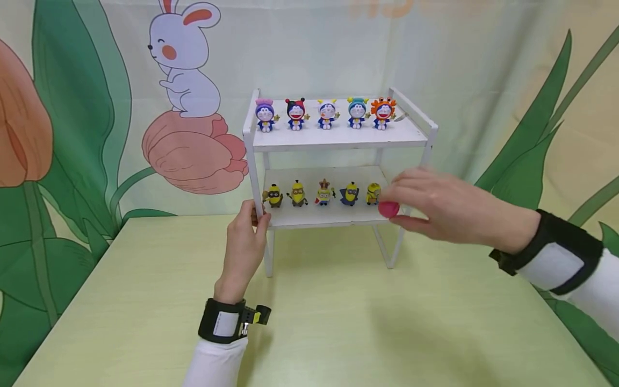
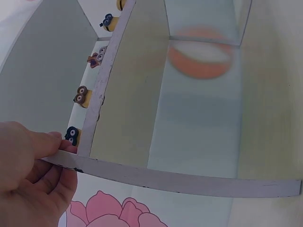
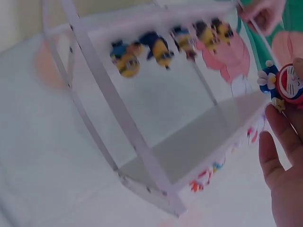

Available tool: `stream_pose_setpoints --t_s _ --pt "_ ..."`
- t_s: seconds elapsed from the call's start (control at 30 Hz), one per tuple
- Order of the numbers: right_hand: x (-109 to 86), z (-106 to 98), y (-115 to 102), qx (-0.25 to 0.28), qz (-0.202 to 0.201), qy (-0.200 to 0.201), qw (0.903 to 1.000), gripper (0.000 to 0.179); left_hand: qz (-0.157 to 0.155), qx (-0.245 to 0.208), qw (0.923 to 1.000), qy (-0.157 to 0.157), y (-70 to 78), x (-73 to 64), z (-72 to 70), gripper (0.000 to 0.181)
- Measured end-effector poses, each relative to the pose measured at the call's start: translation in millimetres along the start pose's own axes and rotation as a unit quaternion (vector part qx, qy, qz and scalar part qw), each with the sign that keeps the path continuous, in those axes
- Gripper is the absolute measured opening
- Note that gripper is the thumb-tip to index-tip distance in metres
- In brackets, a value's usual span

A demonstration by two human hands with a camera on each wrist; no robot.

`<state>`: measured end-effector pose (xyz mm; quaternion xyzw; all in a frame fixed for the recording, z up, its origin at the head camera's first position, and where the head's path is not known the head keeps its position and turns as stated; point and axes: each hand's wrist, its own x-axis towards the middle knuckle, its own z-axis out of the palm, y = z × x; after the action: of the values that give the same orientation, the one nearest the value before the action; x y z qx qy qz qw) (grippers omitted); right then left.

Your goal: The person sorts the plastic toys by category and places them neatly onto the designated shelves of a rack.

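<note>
My left hand [image 1: 243, 242] grips the front left post of a small white two-tier shelf [image 1: 338, 144], at the level of the lower board. In the left wrist view, the thumb and fingers lie on both sides of that post [image 2: 189, 184]. Just in front of the shelf's right side, my right hand [image 1: 445, 207] holds a small Doraemon figurine [image 3: 289, 85] with a red hood by its fingertips. Only the figurine's round red back [image 1: 388, 209] shows in the head view. It hangs close to the rightmost yellow Minion figurine [image 1: 373, 193] and partly covers it.
On the top board stands a row of several Doraemon figurines in varied hats, the crab-hatted one [image 1: 383, 113] at the right end. Several Minion figurines, one crowned [image 1: 324, 192], line the lower board. The shelf stands on a pale yellow table [image 1: 314, 322] before a printed cloth [image 1: 309, 48].
</note>
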<state>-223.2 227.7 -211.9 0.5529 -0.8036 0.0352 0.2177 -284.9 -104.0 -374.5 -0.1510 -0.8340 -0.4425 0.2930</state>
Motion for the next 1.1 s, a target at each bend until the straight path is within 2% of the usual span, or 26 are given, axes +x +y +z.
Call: stream_pose_setpoints --t_s 0.17,0.3,0.4,0.5,0.63,0.8,1.1 --pt "13.1 -30 22 0.048 0.058 0.064 0.9951 0.048 -0.002 -0.002 1.0000 -0.002 -0.5 0.5 0.1 0.020" --pt "20.1 -45 37 0.058 0.128 0.097 0.9853 0.041 0.000 -0.002 1.0000 -0.002 -0.7 0.5 -0.2 0.020" --pt "24.4 -51 46 0.071 0.210 0.091 0.9708 0.033 0.000 -0.002 1.0000 0.000 -0.6 0.4 -0.5 0.020" --pt "27.6 -53 53 0.093 0.289 0.075 0.9497 0.033 -0.001 -0.002 1.0000 -0.001 0.0 0.3 -0.4 0.020" --pt "30.7 -56 64 0.116 0.351 0.070 0.9264 0.039 -0.001 -0.005 1.0000 -0.003 0.9 0.2 -0.5 0.020" --pt "33.2 -56 78 0.115 0.400 0.062 0.9072 0.042 -0.001 -0.003 1.0000 -0.001 0.6 0.1 -0.8 0.020" --pt "42.3 -52 94 0.086 0.429 0.009 0.8992 0.040 -0.004 -0.006 1.0000 -0.004 1.5 -0.1 -0.7 0.020"
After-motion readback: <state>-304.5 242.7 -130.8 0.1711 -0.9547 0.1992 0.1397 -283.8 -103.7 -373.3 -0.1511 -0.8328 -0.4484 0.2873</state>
